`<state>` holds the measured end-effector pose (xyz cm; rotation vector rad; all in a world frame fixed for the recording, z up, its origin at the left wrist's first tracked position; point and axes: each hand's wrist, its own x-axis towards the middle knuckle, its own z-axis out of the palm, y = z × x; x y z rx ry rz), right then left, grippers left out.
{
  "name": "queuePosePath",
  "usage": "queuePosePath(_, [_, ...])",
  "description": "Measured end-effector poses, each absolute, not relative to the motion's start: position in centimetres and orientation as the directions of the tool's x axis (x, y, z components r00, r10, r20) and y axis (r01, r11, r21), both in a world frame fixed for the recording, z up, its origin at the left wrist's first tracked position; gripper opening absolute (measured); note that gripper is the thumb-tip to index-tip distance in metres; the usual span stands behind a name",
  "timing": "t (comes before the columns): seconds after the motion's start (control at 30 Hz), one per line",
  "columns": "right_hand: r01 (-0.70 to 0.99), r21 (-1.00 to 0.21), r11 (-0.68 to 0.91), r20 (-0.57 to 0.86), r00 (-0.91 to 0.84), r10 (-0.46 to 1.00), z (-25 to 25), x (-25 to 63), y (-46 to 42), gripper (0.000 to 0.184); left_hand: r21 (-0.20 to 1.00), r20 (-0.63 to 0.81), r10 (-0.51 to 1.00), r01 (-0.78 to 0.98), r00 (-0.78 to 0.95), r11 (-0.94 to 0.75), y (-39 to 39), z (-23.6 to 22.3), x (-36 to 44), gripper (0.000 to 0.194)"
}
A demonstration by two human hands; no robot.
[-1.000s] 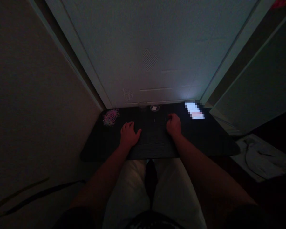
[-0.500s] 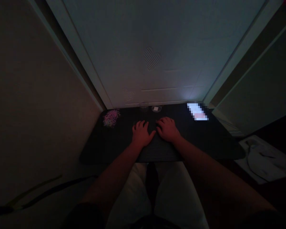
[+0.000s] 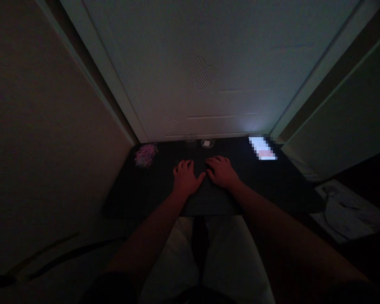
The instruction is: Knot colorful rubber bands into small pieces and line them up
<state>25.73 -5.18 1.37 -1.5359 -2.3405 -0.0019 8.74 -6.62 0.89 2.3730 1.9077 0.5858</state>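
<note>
In dim light, my left hand point(image 3: 186, 179) lies palm down on a dark tabletop point(image 3: 209, 202), fingers spread and thumb pointing right. My right hand point(image 3: 221, 171) rests close beside it, palm down, with its fingers stretched towards the left. Neither hand holds anything. Just beyond them, at the table's back edge, are a small round clear dish point(image 3: 207, 143) with a white square in it and a faint clear container point(image 3: 190, 140). A tangle of pink and whitish shredded strands point(image 3: 146, 155) sits at the back left.
A bright, pixelated phone-like screen point(image 3: 262, 147) lies at the back right. Behind the table rises a pale panel point(image 3: 240, 63) with raised hearts. A white cloth-like item point(image 3: 351, 211) is on the floor at right. Dark straps or cables point(image 3: 72, 254) hang at lower left.
Both hands stay nearly in place on the table. The view has shifted slightly, and the scene looks a little darker. Nothing was picked up or put down.
</note>
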Motion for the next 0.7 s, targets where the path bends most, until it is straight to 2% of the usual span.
queuePosePath(0.33, [0.899,-0.225,0.376,0.425,-0.256,0.868,1.0,26.3,-4.8,0.030,0.310,0.303,0.935,0.909,0.183,-0.278,-7.1,1.1,8.4,0.049])
queuePosePath(0.57, [0.914,-0.161,0.373,0.425,-0.277,0.862,1.2,26.3,-5.1,0.021,0.421,0.334,0.933,0.865,0.131,-0.272,-7.4,0.7,7.1,0.041])
queuePosePath(0.7, [0.930,-0.108,0.353,0.420,-0.279,0.864,1.5,26.2,-5.6,0.019,0.440,0.363,0.928,0.863,0.083,-0.249,-7.6,0.4,5.5,0.039])
